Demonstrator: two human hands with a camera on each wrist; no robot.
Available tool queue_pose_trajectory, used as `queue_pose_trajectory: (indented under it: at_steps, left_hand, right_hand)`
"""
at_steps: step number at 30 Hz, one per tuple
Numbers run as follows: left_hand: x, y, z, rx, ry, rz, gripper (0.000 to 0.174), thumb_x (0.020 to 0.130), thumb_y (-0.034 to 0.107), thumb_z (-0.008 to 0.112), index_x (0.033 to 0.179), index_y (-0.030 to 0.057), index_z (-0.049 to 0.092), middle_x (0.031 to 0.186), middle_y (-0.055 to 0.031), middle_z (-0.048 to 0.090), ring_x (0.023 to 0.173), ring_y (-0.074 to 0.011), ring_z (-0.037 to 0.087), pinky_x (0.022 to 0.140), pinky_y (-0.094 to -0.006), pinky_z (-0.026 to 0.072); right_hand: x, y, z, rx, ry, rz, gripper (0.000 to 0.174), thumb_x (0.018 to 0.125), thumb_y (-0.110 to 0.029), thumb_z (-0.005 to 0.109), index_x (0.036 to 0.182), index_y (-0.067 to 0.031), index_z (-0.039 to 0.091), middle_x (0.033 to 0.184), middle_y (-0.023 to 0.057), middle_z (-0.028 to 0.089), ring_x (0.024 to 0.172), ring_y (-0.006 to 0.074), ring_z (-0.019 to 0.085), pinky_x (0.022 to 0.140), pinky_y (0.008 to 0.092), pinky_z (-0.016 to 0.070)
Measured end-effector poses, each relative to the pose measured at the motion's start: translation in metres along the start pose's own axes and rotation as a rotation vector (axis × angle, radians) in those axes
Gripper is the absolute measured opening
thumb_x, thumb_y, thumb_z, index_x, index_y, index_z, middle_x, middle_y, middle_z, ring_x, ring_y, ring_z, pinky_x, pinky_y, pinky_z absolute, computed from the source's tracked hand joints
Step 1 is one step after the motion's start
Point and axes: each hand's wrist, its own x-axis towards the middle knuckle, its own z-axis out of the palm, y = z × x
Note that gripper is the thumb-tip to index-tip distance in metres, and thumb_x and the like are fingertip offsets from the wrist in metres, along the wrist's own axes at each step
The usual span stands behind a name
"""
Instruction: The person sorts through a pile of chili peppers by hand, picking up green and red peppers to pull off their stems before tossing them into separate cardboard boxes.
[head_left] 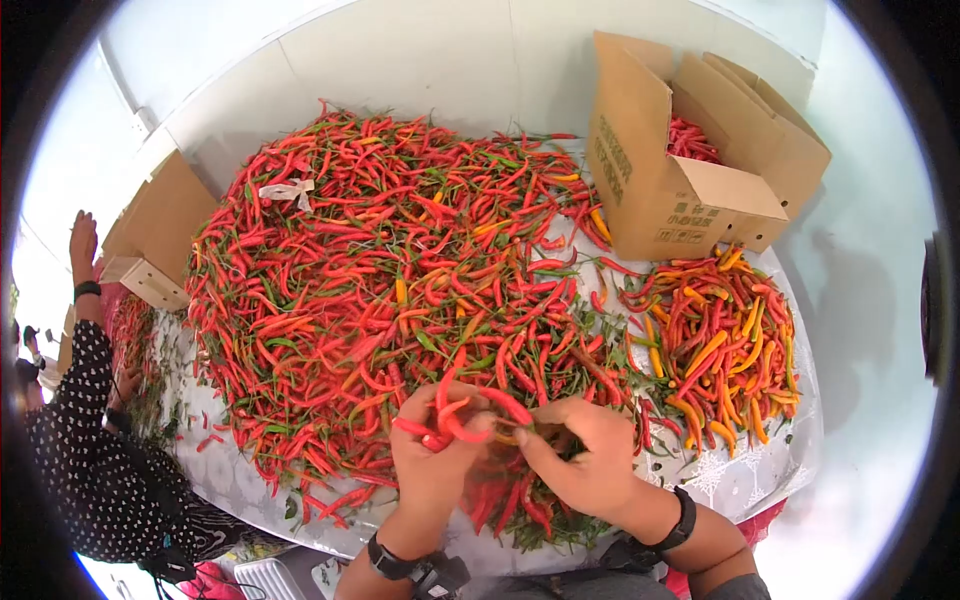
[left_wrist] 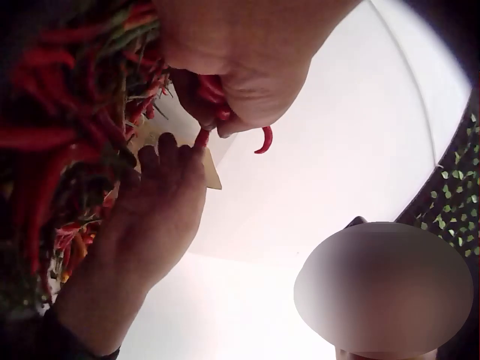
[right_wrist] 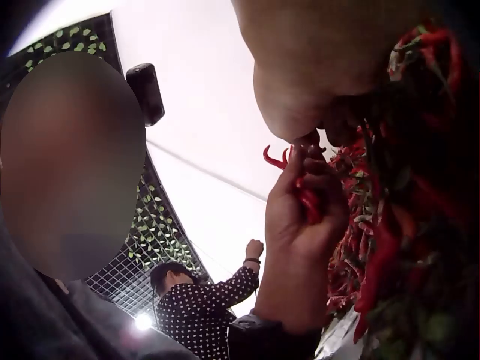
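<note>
Several red chili peppers (head_left: 460,420) are gripped in my left hand (head_left: 432,470), their curved tips poking out past the fingers. One red chili (head_left: 507,404) points from that hand toward my right hand (head_left: 590,455), whose thumb and forefinger pinch its stem end. Both hands meet low over the near edge of a big heap of red chilies (head_left: 340,270) mixed with green stems. In the left wrist view a curved chili tip (left_wrist: 264,140) hangs below the left hand (left_wrist: 255,52). The right wrist view shows red chilies (right_wrist: 309,202) lying across the left palm (right_wrist: 304,240).
A smaller pile of red and orange chilies (head_left: 720,350) lies at the right on the patterned tablecloth (head_left: 705,480). Behind it stands an open cardboard box (head_left: 625,150) with chilies inside. Another box (head_left: 165,235) and a person in a dotted top (head_left: 90,440) are at the left.
</note>
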Motion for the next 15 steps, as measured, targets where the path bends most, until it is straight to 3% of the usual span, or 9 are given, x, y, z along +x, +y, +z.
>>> queue_pose_trajectory:
  at_steps: [2, 5, 7, 11, 15]
  left_hand:
    - [-0.003, 0.002, 0.000, -0.094, 0.046, -0.036, 0.031, 0.074, -0.006, 0.067, 0.102, 0.0024, 0.056, 0.090, -0.0083, 0.061, 0.068, -0.0110, 0.058, 0.054, -0.0229, 0.0467]
    - [-0.003, 0.001, 0.002, -0.212, 0.087, -0.081, 0.032, 0.074, -0.006, 0.068, 0.102, 0.0012, 0.055, 0.090, -0.0107, 0.062, 0.062, -0.0125, 0.056, 0.047, -0.0230, 0.0427]
    - [-0.002, 0.006, 0.002, -0.227, -0.011, -0.184, 0.030, 0.073, -0.004, 0.069, 0.099, -0.0001, 0.056, 0.088, -0.0103, 0.062, 0.060, -0.0121, 0.056, 0.047, -0.0226, 0.0420]
    - [-0.003, 0.003, 0.000, -0.149, -0.071, -0.217, 0.023, 0.075, 0.002, 0.071, 0.092, -0.0017, 0.058, 0.080, -0.0097, 0.063, 0.058, -0.0112, 0.055, 0.045, -0.0217, 0.0403]
    - [-0.003, 0.007, 0.003, -0.138, -0.078, -0.327, 0.017, 0.078, 0.005, 0.068, 0.088, 0.0009, 0.055, 0.075, -0.0097, 0.061, 0.055, -0.0113, 0.053, 0.045, -0.0218, 0.0402]
  right_hand:
    - [0.000, 0.003, -0.001, -0.089, -0.010, 0.076, 0.010, 0.080, -0.009, 0.067, 0.086, -0.0031, 0.061, 0.063, 0.0092, 0.057, 0.054, 0.0171, 0.058, 0.050, 0.0286, 0.0449]
    - [0.002, 0.011, 0.001, -0.112, 0.050, -0.079, 0.011, 0.081, -0.013, 0.066, 0.085, -0.0030, 0.061, 0.066, 0.0115, 0.058, 0.057, 0.0251, 0.059, 0.051, 0.0331, 0.0455]
    - [0.002, 0.011, 0.005, -0.181, 0.011, -0.185, 0.012, 0.080, -0.015, 0.065, 0.082, -0.0045, 0.060, 0.067, 0.0112, 0.057, 0.060, 0.0296, 0.058, 0.051, 0.0372, 0.0456]
    - [-0.004, 0.011, 0.005, -0.182, -0.114, -0.288, 0.011, 0.078, -0.014, 0.063, 0.077, -0.0074, 0.054, 0.066, 0.0082, 0.053, 0.063, 0.0281, 0.057, 0.052, 0.0394, 0.0445]
    - [0.000, 0.012, -0.006, -0.214, -0.267, -0.380, 0.012, 0.078, -0.014, 0.063, 0.082, -0.0076, 0.054, 0.071, 0.0070, 0.055, 0.068, 0.0265, 0.058, 0.055, 0.0376, 0.0455]
